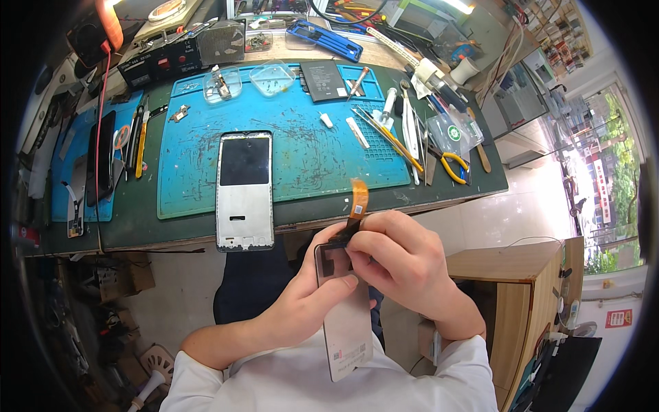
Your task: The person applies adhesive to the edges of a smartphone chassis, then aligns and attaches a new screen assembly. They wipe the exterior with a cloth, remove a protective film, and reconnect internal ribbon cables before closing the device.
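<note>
Held over my lap, in front of the bench, is a phone screen (347, 329) with its grey back toward me. My left hand (309, 292) is closed around its upper left side, thumb across the back. From the top edge an orange flex cable (359, 199) sticks up and curves. My right hand (405, 257) is closed in a pinch at the upper right edge, by the cable's base; its fingertips are partly hidden. A phone frame (244, 209), silver with a dark rectangle in its upper half, lies on the blue mat's front edge.
The blue work mat (199, 172) covers the bench. Yellow-handled pliers (454, 168), tweezers (410, 130) and a syringe (390, 103) lie at the right. A black battery (322, 81) and clear plastic boxes (272, 79) sit behind. A dark phone (103, 154) is at left. A wooden cabinet (504, 261) stands right.
</note>
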`<action>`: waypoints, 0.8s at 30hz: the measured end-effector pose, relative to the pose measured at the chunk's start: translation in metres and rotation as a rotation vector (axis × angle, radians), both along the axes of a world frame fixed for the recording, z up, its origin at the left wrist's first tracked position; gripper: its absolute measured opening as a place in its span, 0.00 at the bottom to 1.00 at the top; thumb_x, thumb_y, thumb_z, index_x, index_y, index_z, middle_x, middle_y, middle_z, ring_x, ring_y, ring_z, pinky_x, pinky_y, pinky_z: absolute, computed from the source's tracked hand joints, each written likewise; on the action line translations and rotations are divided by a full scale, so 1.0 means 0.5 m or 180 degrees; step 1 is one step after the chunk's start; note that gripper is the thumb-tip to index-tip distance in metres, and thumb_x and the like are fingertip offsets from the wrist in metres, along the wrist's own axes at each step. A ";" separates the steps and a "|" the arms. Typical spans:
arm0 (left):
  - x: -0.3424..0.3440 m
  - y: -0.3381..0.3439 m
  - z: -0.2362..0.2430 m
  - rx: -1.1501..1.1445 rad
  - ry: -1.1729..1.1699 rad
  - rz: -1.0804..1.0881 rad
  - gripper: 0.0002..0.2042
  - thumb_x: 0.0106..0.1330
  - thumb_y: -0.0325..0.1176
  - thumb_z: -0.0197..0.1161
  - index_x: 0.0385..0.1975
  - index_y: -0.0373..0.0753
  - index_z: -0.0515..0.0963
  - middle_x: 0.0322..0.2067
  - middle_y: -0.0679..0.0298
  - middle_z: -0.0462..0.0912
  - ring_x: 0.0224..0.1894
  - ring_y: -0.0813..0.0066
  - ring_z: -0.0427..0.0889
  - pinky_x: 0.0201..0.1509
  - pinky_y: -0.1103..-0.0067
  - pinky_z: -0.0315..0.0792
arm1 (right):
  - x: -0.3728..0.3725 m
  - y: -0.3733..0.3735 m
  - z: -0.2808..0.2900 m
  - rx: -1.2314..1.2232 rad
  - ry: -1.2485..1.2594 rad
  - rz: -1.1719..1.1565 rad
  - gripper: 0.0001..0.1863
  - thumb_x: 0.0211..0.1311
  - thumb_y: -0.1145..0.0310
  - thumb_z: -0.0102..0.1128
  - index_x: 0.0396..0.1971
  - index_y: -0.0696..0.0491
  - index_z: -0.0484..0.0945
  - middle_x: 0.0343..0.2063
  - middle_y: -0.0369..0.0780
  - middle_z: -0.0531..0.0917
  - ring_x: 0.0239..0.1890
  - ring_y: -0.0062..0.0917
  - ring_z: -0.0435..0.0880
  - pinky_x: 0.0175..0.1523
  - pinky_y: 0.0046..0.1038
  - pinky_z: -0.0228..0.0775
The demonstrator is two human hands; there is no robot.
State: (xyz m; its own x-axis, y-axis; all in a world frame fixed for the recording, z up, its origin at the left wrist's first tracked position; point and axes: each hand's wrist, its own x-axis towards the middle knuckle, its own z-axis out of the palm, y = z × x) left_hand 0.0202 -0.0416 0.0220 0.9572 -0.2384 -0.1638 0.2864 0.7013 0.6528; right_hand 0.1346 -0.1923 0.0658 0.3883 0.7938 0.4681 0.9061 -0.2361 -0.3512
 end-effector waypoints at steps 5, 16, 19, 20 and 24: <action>0.000 0.002 0.005 -0.0275 0.0112 0.0130 0.32 0.75 0.24 0.46 0.77 0.44 0.43 0.57 0.56 0.72 0.49 0.65 0.82 0.56 0.68 0.77 | -0.002 -0.002 -0.003 0.0080 0.0213 -0.0031 0.11 0.46 0.78 0.71 0.31 0.53 0.79 0.33 0.37 0.81 0.33 0.30 0.84 0.33 0.29 0.78; 0.012 0.004 -0.006 -0.0099 0.0113 0.0425 0.33 0.71 0.24 0.47 0.76 0.41 0.48 0.56 0.57 0.75 0.54 0.67 0.81 0.60 0.69 0.75 | -0.004 -0.014 -0.011 0.0247 0.0220 0.0066 0.14 0.42 0.81 0.74 0.31 0.55 0.81 0.35 0.39 0.84 0.29 0.30 0.84 0.29 0.27 0.77; 0.016 0.006 -0.006 0.0223 0.0114 0.0496 0.33 0.69 0.26 0.48 0.75 0.41 0.50 0.61 0.56 0.72 0.59 0.67 0.77 0.63 0.70 0.74 | -0.004 -0.017 -0.008 0.0182 0.0216 0.0104 0.14 0.42 0.81 0.74 0.31 0.55 0.81 0.36 0.39 0.85 0.30 0.30 0.84 0.30 0.26 0.77; 0.016 0.007 -0.006 0.0342 0.0111 0.0492 0.33 0.68 0.27 0.48 0.75 0.41 0.51 0.63 0.55 0.71 0.61 0.67 0.75 0.63 0.70 0.73 | -0.004 -0.019 -0.007 0.0145 0.0224 0.0126 0.14 0.42 0.81 0.74 0.31 0.55 0.81 0.36 0.39 0.85 0.30 0.30 0.84 0.30 0.26 0.77; 0.016 0.015 -0.005 -0.0203 0.0154 0.0444 0.30 0.72 0.24 0.47 0.74 0.39 0.51 0.64 0.55 0.72 0.63 0.66 0.76 0.65 0.66 0.73 | 0.005 -0.036 -0.001 0.0158 0.0395 -0.0077 0.12 0.45 0.82 0.72 0.32 0.56 0.81 0.39 0.40 0.85 0.31 0.29 0.85 0.31 0.27 0.78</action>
State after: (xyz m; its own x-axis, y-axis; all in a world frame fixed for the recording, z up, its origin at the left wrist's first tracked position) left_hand 0.0279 -0.0342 0.0193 0.9731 -0.1151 -0.1993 0.2134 0.7760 0.5935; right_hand 0.1371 -0.2101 0.0651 0.4643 0.7605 0.4539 0.8492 -0.2368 -0.4720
